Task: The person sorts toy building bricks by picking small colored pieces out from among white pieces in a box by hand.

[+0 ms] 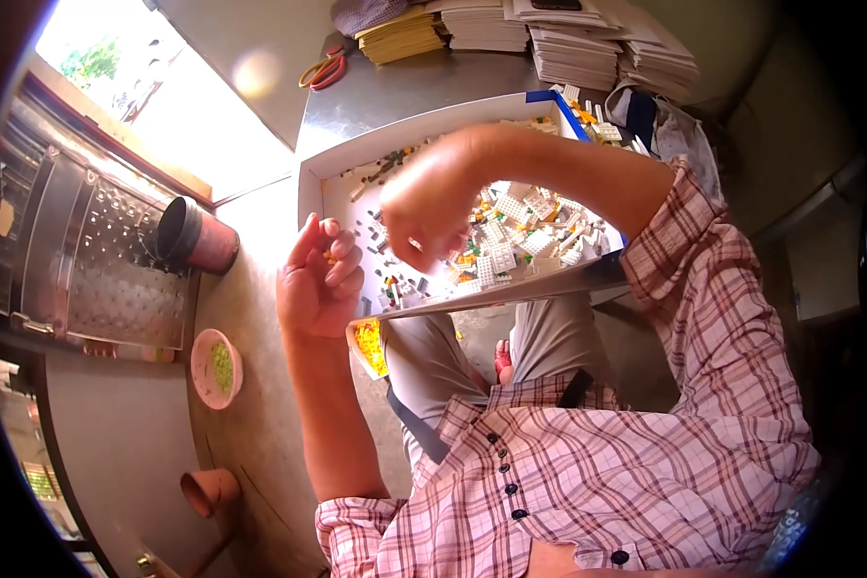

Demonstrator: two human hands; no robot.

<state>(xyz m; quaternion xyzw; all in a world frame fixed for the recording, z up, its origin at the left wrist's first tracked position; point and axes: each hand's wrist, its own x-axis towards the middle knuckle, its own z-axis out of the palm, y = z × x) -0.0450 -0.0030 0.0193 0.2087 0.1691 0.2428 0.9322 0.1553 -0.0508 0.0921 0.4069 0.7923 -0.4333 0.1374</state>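
Observation:
A shallow white box (310,197) holds a spread of loose toy building bricks (496,236), mostly white, with some orange, green and dark ones. My left hand (320,284) is palm up at the box's left edge, its fingers curled in. A small orange piece (330,257) shows between those fingers; its exact shape is too small to tell. Over the middle of the box hangs my right hand (429,202), bent downward at the wrist and blurred. Its fingertips point at the bricks, and whether they hold anything is hidden.
On the metal table (356,111), red-handled scissors (328,70) and stacked paper (486,27) lie beyond the box. More bricks (602,127) sit past its blue edge. Below the box's left corner is a container of yellow pieces (368,347). A pink bowl (200,366) and pot (207,489) stand on the floor.

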